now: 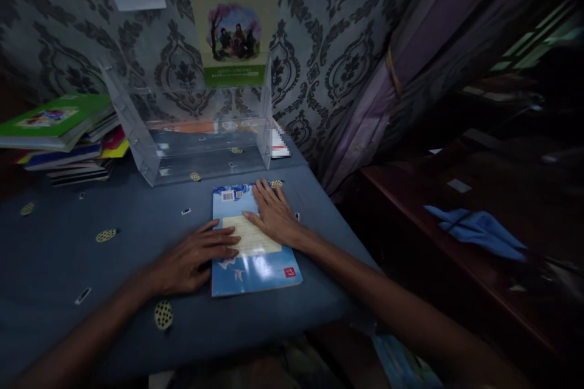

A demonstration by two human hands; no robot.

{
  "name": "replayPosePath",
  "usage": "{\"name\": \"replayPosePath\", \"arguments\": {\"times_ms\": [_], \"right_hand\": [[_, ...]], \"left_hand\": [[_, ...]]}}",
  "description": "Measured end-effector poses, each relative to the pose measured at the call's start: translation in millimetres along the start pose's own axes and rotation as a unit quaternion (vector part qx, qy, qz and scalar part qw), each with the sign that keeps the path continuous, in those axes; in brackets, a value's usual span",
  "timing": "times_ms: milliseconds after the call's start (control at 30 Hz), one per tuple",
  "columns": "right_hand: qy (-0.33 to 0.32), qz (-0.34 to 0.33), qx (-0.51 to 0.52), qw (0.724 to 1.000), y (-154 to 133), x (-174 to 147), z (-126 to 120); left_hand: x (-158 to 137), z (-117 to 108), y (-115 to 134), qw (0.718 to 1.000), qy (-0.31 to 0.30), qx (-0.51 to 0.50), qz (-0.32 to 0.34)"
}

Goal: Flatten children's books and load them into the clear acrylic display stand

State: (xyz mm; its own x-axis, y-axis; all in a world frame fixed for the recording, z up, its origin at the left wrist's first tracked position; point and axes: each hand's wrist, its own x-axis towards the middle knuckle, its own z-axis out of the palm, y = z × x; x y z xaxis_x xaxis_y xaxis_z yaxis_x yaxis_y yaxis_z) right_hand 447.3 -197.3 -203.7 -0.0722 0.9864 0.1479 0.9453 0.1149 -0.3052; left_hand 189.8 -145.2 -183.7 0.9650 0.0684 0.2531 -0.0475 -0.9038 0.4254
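A blue paperback book (260,270) lies flat on the table, with a barcode near its far edge and a pale text panel in the middle. Across its left edge rests my left hand (196,255), fingers stretched out over the panel. My right hand (276,216) lies with spread fingers on the upper right part of the same book. Neither hand grips anything. Just beyond the book stands a clear acrylic stand (207,173).
At the left is a stack of books (59,118), a green one on top. A yellow-green book (235,24) stands upright behind the acrylic stand. The table's blue cloth (123,267) ends at the right, near a purple curtain (365,115). Beyond is a dark red table (401,200) with a blue cloth item (474,231).
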Motion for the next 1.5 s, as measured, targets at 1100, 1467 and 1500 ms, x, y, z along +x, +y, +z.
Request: {"name": "replayPosePath", "arguments": {"times_ms": [1100, 1467, 1500], "right_hand": [[0.130, -0.103, 0.320, 0.933, 30.7, -88.9, -41.3], [0.180, -0.022, 0.252, 0.951, 27.4, -32.1, -20.0], [0.188, -0.022, 0.231, 0.954, 28.8, -28.1, -18.0]], "left_hand": [[44.0, -61.6, -4.4, 0.968, 0.065, -0.207, -0.127], [36.0, -47.5, -23.7, 0.960, 0.171, -0.119, -0.186], [36.0, -42.5, -25.5, 0.957, 0.180, -0.112, -0.196]]}}
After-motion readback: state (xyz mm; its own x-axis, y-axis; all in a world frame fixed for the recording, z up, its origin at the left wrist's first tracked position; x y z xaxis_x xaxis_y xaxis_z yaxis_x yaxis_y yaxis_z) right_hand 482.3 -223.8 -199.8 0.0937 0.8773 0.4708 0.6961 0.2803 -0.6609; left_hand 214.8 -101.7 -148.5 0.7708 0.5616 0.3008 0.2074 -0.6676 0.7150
